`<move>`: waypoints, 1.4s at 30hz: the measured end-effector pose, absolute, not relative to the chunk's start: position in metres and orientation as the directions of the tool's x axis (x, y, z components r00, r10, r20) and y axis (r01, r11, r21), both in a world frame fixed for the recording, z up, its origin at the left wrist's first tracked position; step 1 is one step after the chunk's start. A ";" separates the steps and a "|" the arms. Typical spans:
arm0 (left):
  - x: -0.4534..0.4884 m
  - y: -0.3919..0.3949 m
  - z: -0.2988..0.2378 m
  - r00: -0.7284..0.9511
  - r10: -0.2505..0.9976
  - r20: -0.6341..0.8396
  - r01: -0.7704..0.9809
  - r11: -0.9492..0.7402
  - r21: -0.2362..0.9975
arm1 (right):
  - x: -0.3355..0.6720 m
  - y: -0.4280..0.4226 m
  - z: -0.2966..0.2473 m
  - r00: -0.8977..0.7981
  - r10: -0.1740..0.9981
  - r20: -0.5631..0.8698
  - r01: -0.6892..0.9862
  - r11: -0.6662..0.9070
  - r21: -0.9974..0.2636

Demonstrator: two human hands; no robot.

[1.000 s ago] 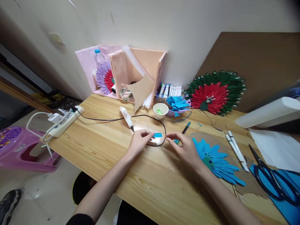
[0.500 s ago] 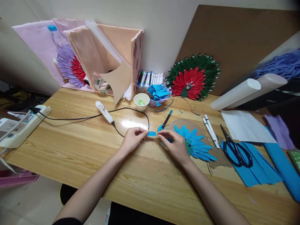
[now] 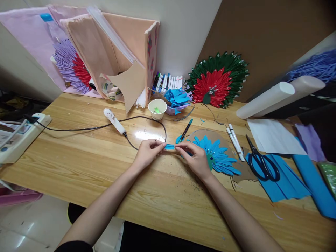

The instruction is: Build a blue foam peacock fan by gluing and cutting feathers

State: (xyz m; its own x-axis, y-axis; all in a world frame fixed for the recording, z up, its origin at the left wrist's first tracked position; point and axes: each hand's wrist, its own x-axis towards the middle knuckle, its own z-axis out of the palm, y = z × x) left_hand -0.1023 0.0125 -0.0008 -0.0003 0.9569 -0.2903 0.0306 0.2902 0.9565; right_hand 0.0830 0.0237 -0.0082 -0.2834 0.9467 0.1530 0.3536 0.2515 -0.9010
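My left hand [image 3: 147, 153] and my right hand [image 3: 195, 159] meet at the middle of the wooden table [image 3: 86, 164]. Between their pinched fingertips is a small blue paper strip [image 3: 169, 146], each hand gripping one end just above the tabletop. A blue paper peacock fan [image 3: 219, 158] on brown cardboard lies right beside my right hand. A white glue pen [image 3: 113, 120] with a black cord lies a little beyond my left hand.
A paper cup [image 3: 157, 109], loose blue paper pieces [image 3: 178, 98] and a row of markers [image 3: 169, 81] stand at the back. Black scissors [image 3: 261, 161] lie on blue paper sheets at the right, next to white markers [image 3: 235, 141]. A power strip [image 3: 22, 134] sits at the left edge.
The view swung right and down. My right hand came in and took the strip's free end, so both hands now pinch it, closer to the blue fan.
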 end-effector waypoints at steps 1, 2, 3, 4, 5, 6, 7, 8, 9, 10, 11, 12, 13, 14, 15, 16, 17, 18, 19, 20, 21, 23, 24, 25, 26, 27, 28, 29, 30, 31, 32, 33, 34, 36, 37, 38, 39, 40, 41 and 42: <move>-0.102 0.012 -0.001 0.000 0.957 -0.290 0.027 0.289 0.957 | 0.083 0.024 -0.009 -0.281 0.949 0.145 0.349 0.242 -0.905; -0.102 0.012 -0.001 0.002 0.957 -0.289 0.024 0.289 0.957 | 0.083 0.023 -0.009 -0.281 0.949 0.143 0.348 0.240 -0.906; -0.102 0.012 -0.001 0.005 0.958 -0.287 0.024 0.287 0.958 | 0.083 0.023 -0.009 -0.284 0.947 0.147 0.349 0.245 -0.904; -0.101 0.012 -0.001 0.009 0.958 -0.285 0.025 0.285 0.958 | 0.083 0.023 -0.009 -0.289 0.945 0.155 0.354 0.256 -0.900; -0.101 0.012 -0.001 0.010 0.959 -0.283 0.027 0.282 0.959 | 0.083 0.023 -0.009 -0.294 0.941 0.167 0.361 0.271 -0.892; -0.101 0.011 -0.001 0.012 0.960 -0.280 0.029 0.280 0.960 | 0.083 0.023 -0.009 -0.299 0.937 0.180 0.369 0.288 -0.884; -0.101 0.011 -0.001 0.012 0.961 -0.276 0.031 0.276 0.961 | 0.083 0.023 -0.008 -0.303 0.933 0.193 0.380 0.304 -0.874; -0.101 0.011 -0.001 0.013 0.962 -0.271 0.033 0.271 0.962 | 0.083 0.023 -0.008 -0.307 0.929 0.205 0.389 0.319 -0.864; -0.101 0.011 -0.001 0.014 0.964 -0.266 0.034 0.265 0.964 | 0.083 0.023 -0.008 -0.310 0.926 0.216 0.397 0.333 -0.855; -0.101 0.011 -0.001 0.016 0.965 -0.261 0.035 0.261 0.965 | 0.083 0.023 -0.008 -0.313 0.922 0.227 0.403 0.345 -0.847; -0.102 0.011 -0.002 0.019 0.966 -0.258 0.036 0.258 0.966 | 0.083 0.023 -0.007 -0.316 0.919 0.236 0.408 0.356 -0.841; -0.102 0.011 -0.002 0.021 0.966 -0.258 0.039 0.257 0.966 | 0.084 0.023 -0.007 -0.318 0.916 0.245 0.412 0.367 -0.834; -0.102 0.011 -0.003 0.023 0.965 -0.260 0.043 0.259 0.965 | 0.084 0.023 -0.007 -0.319 0.912 0.256 0.416 0.378 -0.827; -0.101 0.011 -0.003 0.027 0.965 -0.262 0.046 0.261 0.964 | 0.084 0.023 -0.007 -0.321 0.909 0.265 0.420 0.387 -0.821; -0.101 0.010 -0.003 0.030 0.964 -0.263 0.047 0.262 0.964 | 0.084 0.023 -0.007 -0.323 0.906 0.273 0.424 0.397 -0.814; -0.101 0.010 -0.003 0.034 0.964 -0.264 0.049 0.262 0.964 | 0.084 0.023 -0.007 -0.326 0.903 0.280 0.428 0.405 -0.808; -0.101 0.010 -0.003 0.036 0.964 -0.264 0.050 0.262 0.964 | 0.084 0.023 -0.006 -0.331 0.899 0.286 0.432 0.414 -0.801; -0.101 0.010 -0.003 0.038 0.964 -0.263 0.049 0.261 0.964 | 0.083 0.024 -0.006 -0.337 0.896 0.289 0.437 0.421 -0.795; -0.101 0.010 -0.003 0.040 0.964 -0.264 0.050 0.262 0.964 | 0.083 0.024 -0.006 -0.342 0.892 0.296 0.442 0.430 -0.787; -0.101 0.010 -0.003 0.042 0.963 -0.267 0.053 0.265 0.963 | 0.083 0.024 -0.006 -0.349 0.885 0.308 0.443 0.446 -0.778; -0.101 0.010 -0.002 0.045 0.961 -0.272 0.056 0.269 0.961 | 0.083 0.024 -0.006 -0.356 0.875 0.327 0.441 0.466 -0.767; -0.101 0.009 -0.002 0.053 0.958 -0.283 0.061 0.280 0.958 | 0.083 0.025 -0.007 -0.377 0.850 0.368 0.428 0.512 -0.745; -0.101 0.009 -0.002 0.054 0.956 -0.287 0.061 0.284 0.957 | 0.084 0.025 -0.007 -0.389 0.838 0.383 0.422 0.532 -0.734; -0.101 0.009 -0.001 0.053 0.956 -0.289 0.061 0.285 0.957 | 0.084 0.025 -0.007 -0.400 0.829 0.392 0.421 0.546 -0.725; -0.101 0.009 -0.001 0.051 0.956 -0.288 0.059 0.285 0.957 | 0.084 0.025 -0.007 -0.408 0.823 0.395 0.423 0.553 -0.717; -0.101 0.009 -0.001 0.049 0.957 -0.287 0.060 0.284 0.957 | 0.084 0.025 -0.007 -0.412 0.822 0.394 0.429 0.556 -0.712; -0.100 0.009 -0.001 0.047 0.958 -0.284 0.064 0.280 0.958 | 0.084 0.025 -0.008 -0.414 0.821 0.393 0.434 0.557 -0.708; -0.100 0.010 0.000 0.046 0.959 -0.280 0.071 0.277 0.958 | 0.084 0.025 -0.008 -0.416 0.821 0.391 0.439 0.558 -0.705; -0.100 0.010 0.000 0.047 0.960 -0.276 0.079 0.272 0.959 | 0.084 0.025 -0.008 -0.420 0.820 0.389 0.442 0.559 -0.702; -0.100 0.010 0.000 0.047 0.961 -0.272 0.087 0.267 0.960 | 0.084 0.025 -0.008 -0.424 0.819 0.387 0.444 0.560 -0.699; -0.100 0.010 0.000 0.048 0.963 -0.267 0.095 0.261 0.961 | 0.083 0.025 -0.009 -0.428 0.816 0.388 0.445 0.564 -0.696; -0.100 0.010 0.000 0.048 0.964 -0.263 0.101 0.257 0.961 | 0.083 0.025 -0.009 -0.430 0.814 0.391 0.445 0.568 -0.692; -0.100 0.010 0.000 0.047 0.964 -0.260 0.107 0.254 0.961 | 0.083 0.025 -0.009 -0.431 0.811 0.395 0.444 0.572 -0.689; -0.100 0.009 0.000 0.046 0.965 -0.259 0.114 0.253 0.961 | 0.082 0.025 -0.009 -0.430 0.805 0.408 0.442 0.582 -0.683; -0.100 0.009 0.000 0.047 0.964 -0.261 0.115 0.255 0.960 | 0.081 0.025 -0.009 -0.430 0.802 0.415 0.440 0.588 -0.679; -0.100 0.008 0.000 0.048 0.963 -0.264 0.114 0.257 0.960 | 0.081 0.025 -0.009 -0.432 0.797 0.422 0.438 0.594 -0.675; -0.100 0.008 0.000 0.049 0.963 -0.265 0.112 0.258 0.960 | 0.081 0.025 -0.008 -0.435 0.793 0.427 0.437 0.600 -0.670; -0.100 0.008 0.000 0.049 0.963 -0.265 0.111 0.258 0.960 | 0.081 0.025 -0.008 -0.438 0.788 0.433 0.435 0.607 -0.665; -0.100 0.008 0.000 0.051 0.963 -0.264 0.110 0.257 0.960 | 0.082 0.025 -0.008 -0.441 0.783 0.439 0.433 0.614 -0.660; -0.100 0.008 0.000 0.053 0.963 -0.263 0.111 0.256 0.960 | 0.082 0.024 -0.008 -0.444 0.779 0.442 0.432 0.619 -0.656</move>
State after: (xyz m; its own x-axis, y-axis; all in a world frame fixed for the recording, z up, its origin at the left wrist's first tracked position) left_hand -0.1002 0.0084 0.0004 0.0527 0.9633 -0.2633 0.1106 0.2564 0.9602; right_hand 0.0822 0.0245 -0.0080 -0.4441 0.7792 0.4422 0.4320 0.6186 -0.6563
